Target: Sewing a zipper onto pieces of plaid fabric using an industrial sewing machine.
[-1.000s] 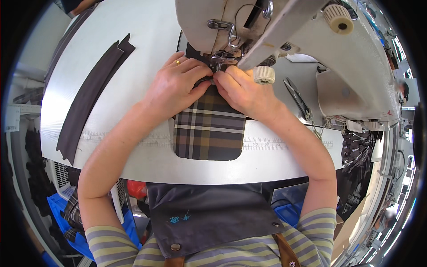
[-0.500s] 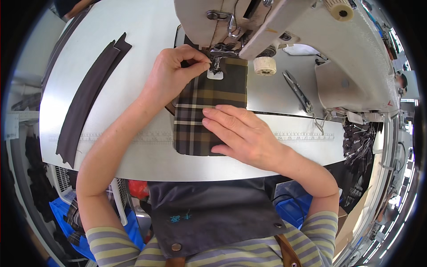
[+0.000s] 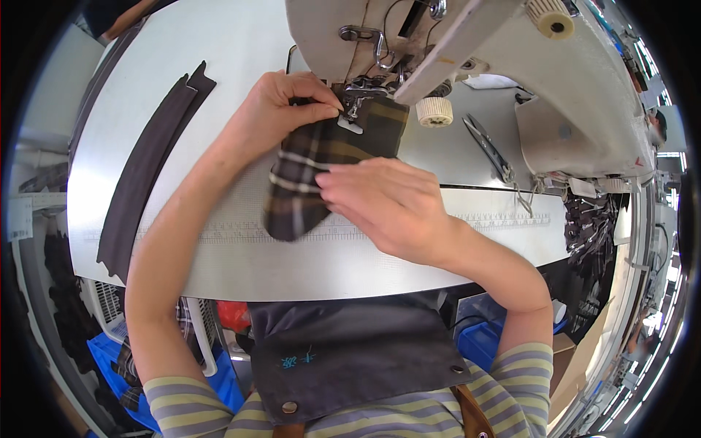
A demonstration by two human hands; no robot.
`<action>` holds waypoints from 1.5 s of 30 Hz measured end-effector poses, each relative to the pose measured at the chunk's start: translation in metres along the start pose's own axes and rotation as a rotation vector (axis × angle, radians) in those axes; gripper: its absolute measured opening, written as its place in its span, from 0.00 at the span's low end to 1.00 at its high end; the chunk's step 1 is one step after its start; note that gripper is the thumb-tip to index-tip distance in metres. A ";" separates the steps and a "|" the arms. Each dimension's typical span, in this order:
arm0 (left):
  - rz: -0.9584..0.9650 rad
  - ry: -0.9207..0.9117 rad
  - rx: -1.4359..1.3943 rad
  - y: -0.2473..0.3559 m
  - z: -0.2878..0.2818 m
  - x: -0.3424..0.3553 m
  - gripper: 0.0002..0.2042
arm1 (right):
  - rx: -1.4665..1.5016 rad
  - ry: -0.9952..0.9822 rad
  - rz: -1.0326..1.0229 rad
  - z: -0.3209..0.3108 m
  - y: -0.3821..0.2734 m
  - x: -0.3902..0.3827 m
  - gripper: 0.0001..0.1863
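Observation:
A dark plaid fabric piece (image 3: pixel 296 164) with brown and pale stripes lies under the presser foot (image 3: pixel 353 109) of a sewing machine. At the foot's left side, my left hand (image 3: pixel 281 113) pinches the fabric's edge between thumb and forefinger. My right hand (image 3: pixel 391 204) is closed over the fabric's right side, its fingers bunched and partly blurred. The near end of the piece is curled and swung leftward. My right hand hides part of the cloth, and the exact grip under those fingers is hard to see.
A dark folded fabric strip (image 3: pixel 150 171) lies at the left of the white table. Scissors (image 3: pixel 489 146) rest right of the machine head (image 3: pixel 569 87). A printed ruler (image 3: pixel 482 220) crosses the table's near part. Dark scraps (image 3: pixel 591 226) hang at the right edge. A white basket (image 3: pixel 102 303) stands below left.
The plaid fabric has turned, its near end swinging left and curling up. My right hand has gone from lying flat to bunched fingers, a little farther up and left. My left hand barely moved.

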State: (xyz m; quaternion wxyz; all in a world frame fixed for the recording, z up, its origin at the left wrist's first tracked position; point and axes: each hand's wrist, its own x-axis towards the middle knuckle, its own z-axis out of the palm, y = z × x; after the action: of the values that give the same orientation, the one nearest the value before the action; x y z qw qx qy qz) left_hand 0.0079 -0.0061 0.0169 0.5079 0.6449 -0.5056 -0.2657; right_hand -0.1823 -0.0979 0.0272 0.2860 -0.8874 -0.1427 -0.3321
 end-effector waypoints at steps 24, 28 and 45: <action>-0.144 0.176 0.076 0.017 0.017 -0.007 0.06 | -0.195 -0.537 0.102 0.007 0.012 -0.012 0.45; -0.140 0.165 0.058 0.016 0.018 -0.007 0.06 | -0.197 -0.536 0.099 0.007 0.012 -0.011 0.45; 0.441 0.223 0.678 -0.005 0.022 -0.016 0.03 | 0.046 -0.101 0.435 -0.013 0.061 -0.006 0.11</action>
State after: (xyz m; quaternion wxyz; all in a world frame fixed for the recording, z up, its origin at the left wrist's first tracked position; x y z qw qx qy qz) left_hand -0.0148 0.0002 0.0021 0.3632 0.6766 -0.6324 0.1021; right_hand -0.1669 -0.1546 0.0061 0.3636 -0.9060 0.0306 -0.2145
